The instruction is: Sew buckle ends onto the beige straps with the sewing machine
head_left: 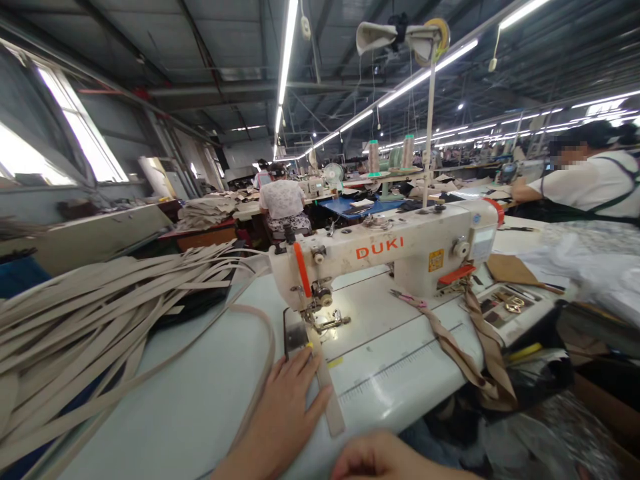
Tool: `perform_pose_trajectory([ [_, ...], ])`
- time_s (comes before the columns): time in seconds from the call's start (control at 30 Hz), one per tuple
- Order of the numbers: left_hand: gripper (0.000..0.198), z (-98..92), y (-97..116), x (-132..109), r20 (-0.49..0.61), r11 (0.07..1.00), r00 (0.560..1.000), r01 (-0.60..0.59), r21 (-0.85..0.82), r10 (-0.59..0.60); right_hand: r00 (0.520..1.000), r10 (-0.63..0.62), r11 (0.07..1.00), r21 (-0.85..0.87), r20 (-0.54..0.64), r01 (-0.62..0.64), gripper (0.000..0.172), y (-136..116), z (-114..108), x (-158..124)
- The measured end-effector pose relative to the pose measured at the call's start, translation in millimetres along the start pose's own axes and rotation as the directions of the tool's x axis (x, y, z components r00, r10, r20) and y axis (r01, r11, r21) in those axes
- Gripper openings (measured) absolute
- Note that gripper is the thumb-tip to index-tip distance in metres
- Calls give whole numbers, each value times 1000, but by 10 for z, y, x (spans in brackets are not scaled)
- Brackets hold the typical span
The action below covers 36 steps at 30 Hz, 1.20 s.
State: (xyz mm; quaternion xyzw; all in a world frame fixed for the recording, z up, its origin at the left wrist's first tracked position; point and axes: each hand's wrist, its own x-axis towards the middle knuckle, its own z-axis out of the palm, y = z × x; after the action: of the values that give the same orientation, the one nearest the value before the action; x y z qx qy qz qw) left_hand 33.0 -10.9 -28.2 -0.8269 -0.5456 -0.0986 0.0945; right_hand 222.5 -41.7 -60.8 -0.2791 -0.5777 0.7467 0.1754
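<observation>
My left hand [296, 390] lies open on the sewing table, fingers stretched toward the needle area. Its fingers press on a beige fabric strip [334, 415], which runs from under the presser foot [320, 320] toward me. The white sewing machine [370, 253], marked DUKI, stands just beyond. At the bottom edge my right hand [383, 457] is curled and slightly blurred, near the strip's close end; whatever its fingers hold, if anything, is hidden. A long narrow strip [267, 327] curves over the table left of my left hand.
A big pile of beige strips [100, 307] covers the table's left side. Scissors with pink handles [413, 300] lie right of the needle, beside a hanging brown strip [463, 360]. A tool tray [525, 327] sits at right. Co-workers sit ahead and at far right.
</observation>
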Motion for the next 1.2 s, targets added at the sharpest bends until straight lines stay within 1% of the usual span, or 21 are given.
perform_pose_trajectory([
  [0.07,48,-2,-12,17,5,1000,1000,8,-8,-8,994,-40,986,-166,-102,22,28,-216,-60,-86],
  [0.1,47,-3,-19,25,9,1000,1000,11,-14,-11,979,-121,952,-299,-164,67,21,-307,-97,-109],
  [0.13,47,-3,-26,33,10,1000,1000,16,-21,-16,952,-225,889,-444,-205,115,18,-379,-139,-114],
  [0.17,46,-3,-32,41,11,999,1000,20,-28,-19,916,-340,794,-587,-212,159,17,-432,-186,-101],
  [0.2,46,-3,-39,49,11,999,1000,25,-33,-25,879,-440,676,-712,-183,189,17,-466,-234,-73],
  [0.23,45,-2,-45,57,10,999,1000,29,-37,-29,853,-505,554,-808,-133,202,17,-485,-282,-34],
  [0.27,44,1,-53,64,7,999,999,32,-41,-31,841,-535,442,-875,-81,198,18,-494,-327,10],
  [0.33,43,9,-70,79,-6,998,999,34,-48,-34,837,-547,249,-953,12,175,21,-503,-397,97],
  [0.4,41,18,-92,97,-24,998,999,29,-53,-30,841,-534,106,-980,87,169,23,-522,-440,166],
  [0.47,40,28,-116,117,-47,998,999,19,-54,-21,843,-522,22,-986,131,167,26,-552,-469,216],
  [0.57,39,47,-156,145,-89,999,996,-4,-43,0,832,-529,-52,-985,166,164,27,-596,-513,283],
  [0.63,37,65,-184,160,-126,999,992,-19,-38,14,825,-532,-90,-982,188,165,25,-615,-548,334],
  [0.77,34,107,-241,190,-170,998,985,-41,-52,32,841,-497,-171,-974,214,147,17,-648,-615,451],
  [0.83,32,122,-269,202,-175,997,984,-44,-66,32,838,-493,-208,-967,234,147,15,-669,-642,511],
  [1.0,31,144,-330,212,-185,994,982,-49,-99,30,830,-486,-265,-951,273,158,10,-717,-698,644],
  [1.2,32,177,-365,204,-194,990,981,-33,-135,7,837,-461,-298,-940,293,165,11,-763,-753,744],
])
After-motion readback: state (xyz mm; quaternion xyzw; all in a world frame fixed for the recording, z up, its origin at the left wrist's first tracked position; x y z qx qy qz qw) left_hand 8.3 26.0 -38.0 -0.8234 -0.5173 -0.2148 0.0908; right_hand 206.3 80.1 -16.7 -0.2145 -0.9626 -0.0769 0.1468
